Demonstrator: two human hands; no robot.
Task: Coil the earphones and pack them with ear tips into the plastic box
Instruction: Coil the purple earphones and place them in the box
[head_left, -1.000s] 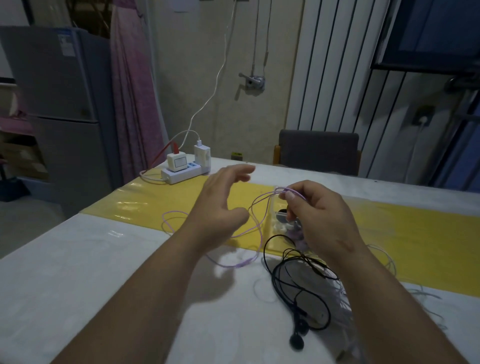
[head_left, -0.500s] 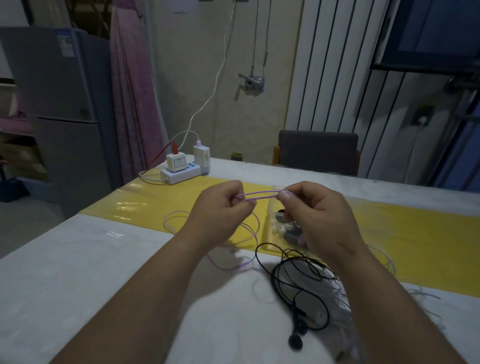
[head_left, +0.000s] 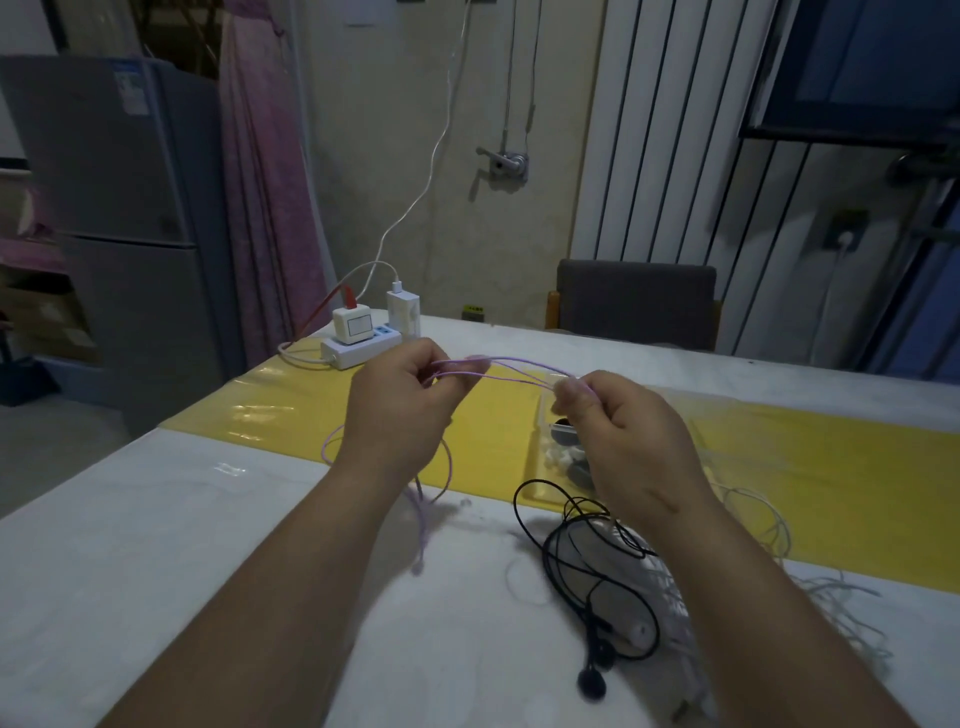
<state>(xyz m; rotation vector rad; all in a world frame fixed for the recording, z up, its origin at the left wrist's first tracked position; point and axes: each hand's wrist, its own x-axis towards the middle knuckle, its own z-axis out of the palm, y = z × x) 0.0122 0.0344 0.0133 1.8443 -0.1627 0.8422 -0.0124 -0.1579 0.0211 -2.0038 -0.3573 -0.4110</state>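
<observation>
The table (head_left: 156, 545) carries a white cover, with a yellow strip (head_left: 291, 410) running across it from the left edge to the right edge. A power strip (head_left: 358, 348) with two chargers plugged in sits at the far left corner.

The left hand (head_left: 400, 410) and right hand (head_left: 628, 441) are raised above the middle of the table. Each hand pinches the purple earphones (head_left: 511, 369) between thumb and curled fingers. Several strands of the purple cable span the gap between the hands. The rest of the cable hangs from the left hand, and its lower loops lie on the white cover and the near border of the yellow strip.

The black earphones (head_left: 587, 587) lie in a loose tangle on the white cover, toward the near edge, below the right wrist. White cables (head_left: 769, 525) lie toward the right edge.

The clear plastic box (head_left: 537, 415) stands on the yellow strip, partly hidden behind the right hand. White ear tips (head_left: 563, 457) lie inside it.
</observation>
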